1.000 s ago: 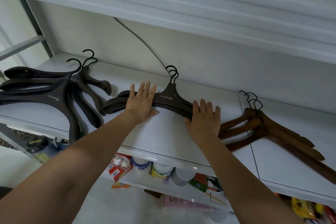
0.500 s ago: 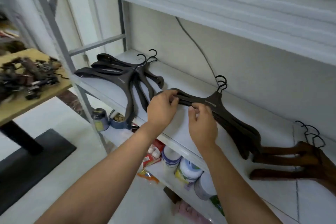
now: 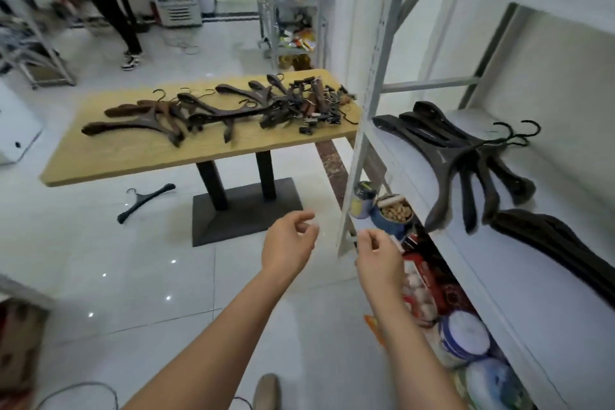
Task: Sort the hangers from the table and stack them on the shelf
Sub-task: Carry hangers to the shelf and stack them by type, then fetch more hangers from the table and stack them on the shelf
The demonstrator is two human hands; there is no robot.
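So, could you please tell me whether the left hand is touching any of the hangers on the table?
Apart. The head view shows the left hand raised in the air, with open floor between it and the hangers on the table.

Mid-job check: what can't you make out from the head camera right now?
Head view:
1. Clip hangers at the right end of the table: tangled and motion-blurred, so they cannot be counted.
2. Dark hanger stack on the shelf: cut off by the right edge.
3. Packets on the lower level: blurred, partly behind the right hand and forearm.
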